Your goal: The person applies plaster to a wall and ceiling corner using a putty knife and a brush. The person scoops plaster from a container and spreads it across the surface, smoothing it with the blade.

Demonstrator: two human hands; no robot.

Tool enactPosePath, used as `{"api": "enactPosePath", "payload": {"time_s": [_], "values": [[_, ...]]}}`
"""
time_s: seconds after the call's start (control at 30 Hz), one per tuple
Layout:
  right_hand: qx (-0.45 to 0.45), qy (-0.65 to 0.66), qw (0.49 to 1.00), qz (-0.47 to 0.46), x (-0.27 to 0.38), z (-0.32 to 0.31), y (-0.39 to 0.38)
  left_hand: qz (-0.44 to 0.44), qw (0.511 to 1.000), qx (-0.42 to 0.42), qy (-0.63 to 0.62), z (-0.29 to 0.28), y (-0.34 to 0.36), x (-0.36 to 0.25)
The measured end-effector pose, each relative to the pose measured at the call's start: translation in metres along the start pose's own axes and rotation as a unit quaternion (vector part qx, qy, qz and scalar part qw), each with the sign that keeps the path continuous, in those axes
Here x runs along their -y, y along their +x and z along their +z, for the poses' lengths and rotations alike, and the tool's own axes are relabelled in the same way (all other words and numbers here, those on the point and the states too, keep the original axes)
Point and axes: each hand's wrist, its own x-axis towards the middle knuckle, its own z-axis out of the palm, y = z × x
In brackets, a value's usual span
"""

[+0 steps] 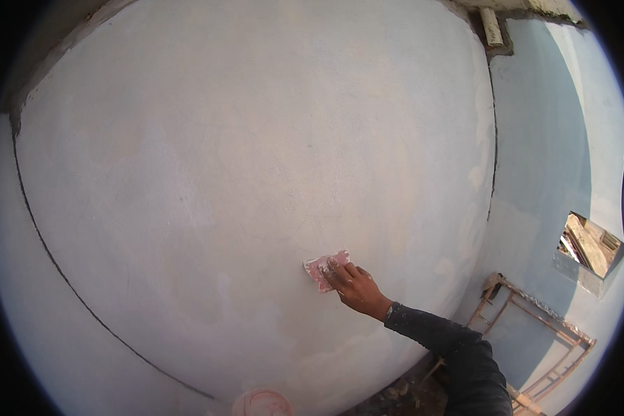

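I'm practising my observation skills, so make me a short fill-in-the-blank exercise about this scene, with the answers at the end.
1. The hand holding the pink flat tool is the person's ____ one.
2. From the wrist down toward the lower edge, the arm is covered by a black ____.
3. The large pale surface behind the tool is a ____.
4. A round pink thing is partly cut off by the picture's ____ edge.

Missing words: right; sleeve; wall; bottom.
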Motion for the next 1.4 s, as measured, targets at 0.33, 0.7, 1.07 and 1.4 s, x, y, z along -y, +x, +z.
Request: {"api": "enactPosePath", "payload": {"time_s": [0.33, 0.7, 1.07, 1.4], "values": [[-0.187, 0.014, 0.875, 0.446, -0.117, 0.045, -0.124, -0.002, 0.999, -0.007, -0.041, -0.006, 0.0, 0.002], [-0.341, 0.006, 0.874, 0.347, -0.074, -0.023, 0.06, -0.037, 0.992, 0.037, -0.111, -0.019, 0.009, 0.015], [-0.155, 0.169, 0.95, 0.211, 0.089, 0.099, -0.099, 0.006, 0.996, 0.039, -0.084, -0.018, -0.003, 0.007], [-0.426, 0.086, 0.746, 0.505, -0.074, 0.01, 0.058, -0.083, 0.994, -0.012, -0.076, 0.003, -0.004, -0.006]]}}
